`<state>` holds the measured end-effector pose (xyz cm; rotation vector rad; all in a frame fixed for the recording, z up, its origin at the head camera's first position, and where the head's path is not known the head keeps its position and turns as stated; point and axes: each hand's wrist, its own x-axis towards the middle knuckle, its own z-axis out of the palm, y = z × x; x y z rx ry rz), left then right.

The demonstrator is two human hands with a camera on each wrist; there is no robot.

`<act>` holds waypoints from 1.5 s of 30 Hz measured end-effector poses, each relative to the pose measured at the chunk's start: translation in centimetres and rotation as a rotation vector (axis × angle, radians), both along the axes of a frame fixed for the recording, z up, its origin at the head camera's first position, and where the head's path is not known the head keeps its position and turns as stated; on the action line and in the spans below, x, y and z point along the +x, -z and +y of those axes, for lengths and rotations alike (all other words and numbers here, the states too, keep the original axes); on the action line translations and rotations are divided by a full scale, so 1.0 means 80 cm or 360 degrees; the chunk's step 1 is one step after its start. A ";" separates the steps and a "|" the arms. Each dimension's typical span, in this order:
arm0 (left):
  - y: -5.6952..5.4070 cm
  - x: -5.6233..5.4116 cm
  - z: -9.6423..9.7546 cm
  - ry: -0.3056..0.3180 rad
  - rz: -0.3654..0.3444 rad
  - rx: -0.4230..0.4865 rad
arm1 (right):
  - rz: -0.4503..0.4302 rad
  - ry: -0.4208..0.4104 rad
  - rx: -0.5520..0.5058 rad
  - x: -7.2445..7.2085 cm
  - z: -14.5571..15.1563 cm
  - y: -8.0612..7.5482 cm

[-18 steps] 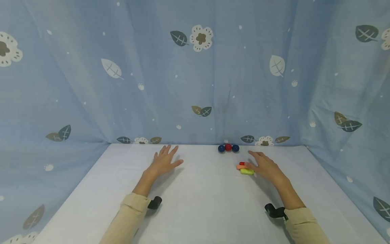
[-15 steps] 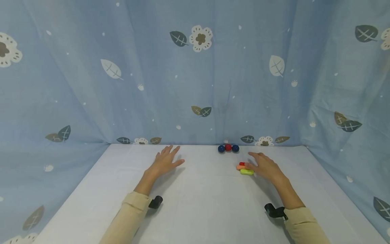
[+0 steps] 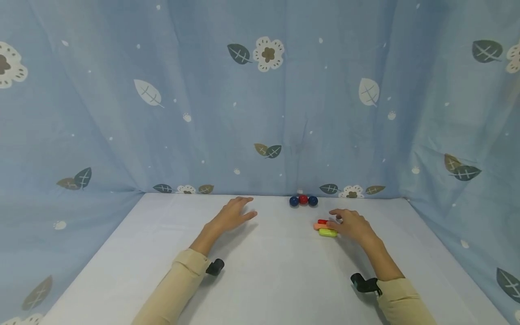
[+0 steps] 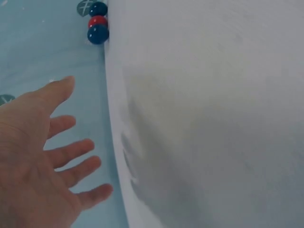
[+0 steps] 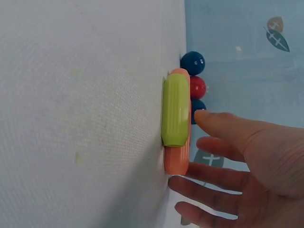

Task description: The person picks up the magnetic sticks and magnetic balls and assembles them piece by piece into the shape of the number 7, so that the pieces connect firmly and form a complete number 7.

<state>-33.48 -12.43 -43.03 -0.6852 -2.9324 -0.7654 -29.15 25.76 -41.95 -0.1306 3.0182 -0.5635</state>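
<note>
My right hand (image 3: 354,225) hovers beside three short rods on the white table. One is yellow-green (image 5: 175,110) with ribbed sides, one is an orange rod (image 5: 176,164), and behind them lies a red rod (image 3: 322,221), partly covered in the head view. Thumb and fingers stand apart with nothing visibly gripped; whether a fingertip touches a rod cannot be told. My left hand (image 3: 229,217) is held above the far left part of the table, fingers spread and holding nothing. Between the hands, farther back, sit two blue balls (image 3: 294,201) with a red ball (image 3: 303,199) between them.
A white cloth covers the table (image 3: 268,275). Along its far edge hangs a blue curtain (image 3: 211,117) with leaf and flower prints, close behind the balls. A black wrist camera (image 3: 363,283) sticks out from the right sleeve, another camera (image 3: 216,266) from the left.
My left hand has moved to the right, toward the middle. The right hand's fingers have bent slightly near the rods. The balls and rods stay in place; the head view tilts a little.
</note>
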 end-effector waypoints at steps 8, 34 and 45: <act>-0.006 -0.014 0.020 0.0094 -0.0053 0.0073 | -0.0013 -0.0076 0.0027 -0.009 0.002 -0.005; -0.013 -0.047 0.087 0.0283 -0.0223 0.0143 | -0.0178 -0.0181 -0.0026 -0.032 0.011 -0.008; -0.008 -0.064 0.120 0.0344 -0.0170 0.0142 | -0.0152 -0.0241 -0.0026 -0.038 0.006 -0.010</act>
